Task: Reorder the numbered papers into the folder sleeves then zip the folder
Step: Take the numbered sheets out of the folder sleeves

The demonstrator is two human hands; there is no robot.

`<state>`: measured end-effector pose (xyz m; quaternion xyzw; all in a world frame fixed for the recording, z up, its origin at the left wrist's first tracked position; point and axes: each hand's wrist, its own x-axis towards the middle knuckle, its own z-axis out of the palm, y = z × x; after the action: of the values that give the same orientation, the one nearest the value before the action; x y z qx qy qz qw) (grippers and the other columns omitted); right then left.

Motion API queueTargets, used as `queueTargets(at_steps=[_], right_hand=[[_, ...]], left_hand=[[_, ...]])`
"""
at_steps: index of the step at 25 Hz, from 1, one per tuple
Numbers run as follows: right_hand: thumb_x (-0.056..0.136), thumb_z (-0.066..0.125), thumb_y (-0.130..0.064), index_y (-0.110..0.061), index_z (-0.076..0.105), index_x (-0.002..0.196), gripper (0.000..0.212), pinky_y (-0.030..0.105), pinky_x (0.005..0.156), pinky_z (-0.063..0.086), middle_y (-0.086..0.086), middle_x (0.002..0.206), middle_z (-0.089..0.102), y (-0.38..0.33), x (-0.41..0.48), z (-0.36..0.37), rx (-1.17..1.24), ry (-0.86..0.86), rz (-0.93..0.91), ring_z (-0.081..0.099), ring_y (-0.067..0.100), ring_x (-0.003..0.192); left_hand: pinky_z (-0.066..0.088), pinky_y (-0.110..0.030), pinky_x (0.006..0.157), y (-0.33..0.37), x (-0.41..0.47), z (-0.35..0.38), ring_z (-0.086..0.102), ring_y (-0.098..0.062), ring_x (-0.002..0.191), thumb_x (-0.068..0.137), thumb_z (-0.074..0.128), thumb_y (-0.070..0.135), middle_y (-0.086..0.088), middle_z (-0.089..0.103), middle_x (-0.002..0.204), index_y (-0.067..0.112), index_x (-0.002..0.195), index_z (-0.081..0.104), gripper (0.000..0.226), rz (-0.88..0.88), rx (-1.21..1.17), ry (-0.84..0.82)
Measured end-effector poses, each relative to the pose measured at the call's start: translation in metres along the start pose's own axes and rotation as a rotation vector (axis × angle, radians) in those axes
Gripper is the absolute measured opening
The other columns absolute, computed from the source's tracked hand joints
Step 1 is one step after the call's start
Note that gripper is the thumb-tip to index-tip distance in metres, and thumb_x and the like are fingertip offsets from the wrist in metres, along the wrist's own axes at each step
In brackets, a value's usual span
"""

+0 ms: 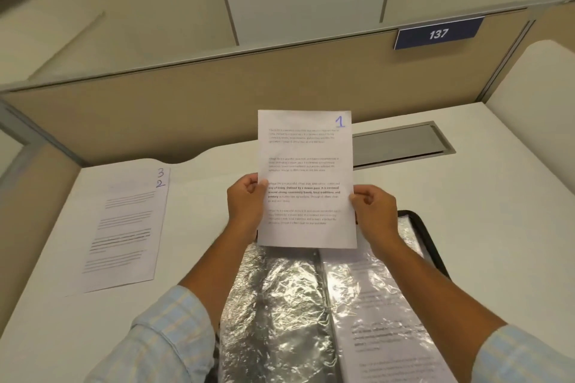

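Note:
I hold the paper numbered 1 [306, 165] upright above the open folder. My left hand [245, 200] pinches its left edge and my right hand [371, 211] pinches its right edge. The folder [426, 236] lies open on the desk below, with a black zip edge and crinkled clear sleeves [280, 305]. A printed sheet [389, 329] sits inside the right-hand sleeve. The papers numbered 2 and 3 [124, 227] lie stacked flat on the desk at the left, paper 2 on top with the 3 showing above it.
The white desk [497, 196] is bounded by a beige partition [186, 115] at the back. A grey cable hatch [401, 143] is set in the desk behind the held paper. A blue sign reading 137 [438, 33] hangs on the partition.

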<state>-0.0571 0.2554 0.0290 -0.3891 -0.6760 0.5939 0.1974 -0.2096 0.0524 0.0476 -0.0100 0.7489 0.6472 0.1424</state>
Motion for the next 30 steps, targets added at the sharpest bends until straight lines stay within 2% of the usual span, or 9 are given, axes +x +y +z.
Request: queueTargets(at_steps=[5, 8, 12, 17, 21, 25, 30], right_hand=[[0.098, 0.063, -0.01, -0.027, 0.072, 0.094, 0.019, 0.034, 0.073, 0.061, -0.007, 0.097, 0.074, 0.019, -0.055, 0.041, -0.076, -0.018, 0.038, 0.072, 0.017, 0.089], [0.096, 0.063, -0.008, -0.029, 0.072, 0.086, 0.025, 0.039, 0.073, 0.063, -0.008, 0.091, 0.076, 0.028, -0.083, 0.071, -0.136, -0.047, 0.072, 0.073, 0.016, 0.084], [0.096, 0.062, -0.009, -0.029, 0.072, 0.086, 0.024, 0.037, 0.07, 0.063, -0.007, 0.09, 0.076, 0.032, -0.115, 0.117, -0.227, -0.101, 0.073, 0.073, 0.015, 0.08], [0.095, 0.064, -0.007, -0.022, 0.073, 0.089, 0.019, 0.031, 0.066, 0.06, -0.007, 0.088, 0.075, 0.033, -0.15, 0.187, -0.237, -0.168, 0.066, 0.073, 0.015, 0.08], [0.094, 0.064, -0.008, -0.022, 0.074, 0.09, 0.017, 0.038, 0.073, 0.064, -0.007, 0.091, 0.076, 0.032, -0.164, 0.248, -0.252, -0.253, 0.096, 0.073, 0.016, 0.082], [0.095, 0.063, -0.011, -0.015, 0.075, 0.097, 0.012, 0.036, 0.073, 0.063, -0.002, 0.093, 0.073, 0.021, -0.171, 0.308, -0.299, -0.328, 0.083, 0.072, 0.019, 0.086], [0.09, 0.06, -0.012, -0.015, 0.075, 0.098, 0.017, 0.047, 0.077, 0.065, -0.002, 0.092, 0.075, 0.011, -0.167, 0.367, -0.327, -0.411, 0.107, 0.072, 0.02, 0.084]], left_hand=[[0.065, -0.042, 0.082, -0.028, -0.015, -0.061, 0.078, -0.02, 0.089, 0.102, 0.063, 0.016, 0.005, 0.08, 0.095, 0.024, 0.101, 0.076, 0.015, -0.056, 0.105, 0.01], [0.065, -0.042, 0.083, -0.049, -0.02, -0.101, 0.077, -0.019, 0.089, 0.101, 0.063, 0.015, 0.006, 0.08, 0.095, 0.025, 0.1, 0.076, 0.016, -0.09, 0.139, 0.013], [0.062, -0.032, 0.076, -0.064, -0.024, -0.156, 0.076, -0.017, 0.088, 0.101, 0.062, 0.014, 0.007, 0.078, 0.093, 0.028, 0.092, 0.074, 0.02, -0.109, 0.204, 0.072], [0.061, -0.033, 0.08, -0.078, -0.018, -0.232, 0.073, -0.015, 0.087, 0.099, 0.061, 0.012, 0.009, 0.076, 0.091, 0.028, 0.088, 0.073, 0.023, -0.13, 0.226, 0.167], [0.058, -0.029, 0.076, -0.083, -0.005, -0.292, 0.072, -0.014, 0.087, 0.098, 0.063, 0.011, 0.011, 0.076, 0.092, 0.027, 0.089, 0.074, 0.021, -0.142, 0.204, 0.255], [0.06, -0.031, 0.076, -0.09, 0.015, -0.347, 0.073, -0.017, 0.09, 0.099, 0.062, 0.013, 0.008, 0.075, 0.098, 0.022, 0.098, 0.075, 0.016, -0.151, 0.224, 0.308], [0.057, -0.03, 0.075, -0.091, 0.042, -0.394, 0.071, -0.016, 0.086, 0.097, 0.063, 0.011, 0.007, 0.074, 0.092, 0.024, 0.091, 0.072, 0.017, -0.164, 0.276, 0.392]])
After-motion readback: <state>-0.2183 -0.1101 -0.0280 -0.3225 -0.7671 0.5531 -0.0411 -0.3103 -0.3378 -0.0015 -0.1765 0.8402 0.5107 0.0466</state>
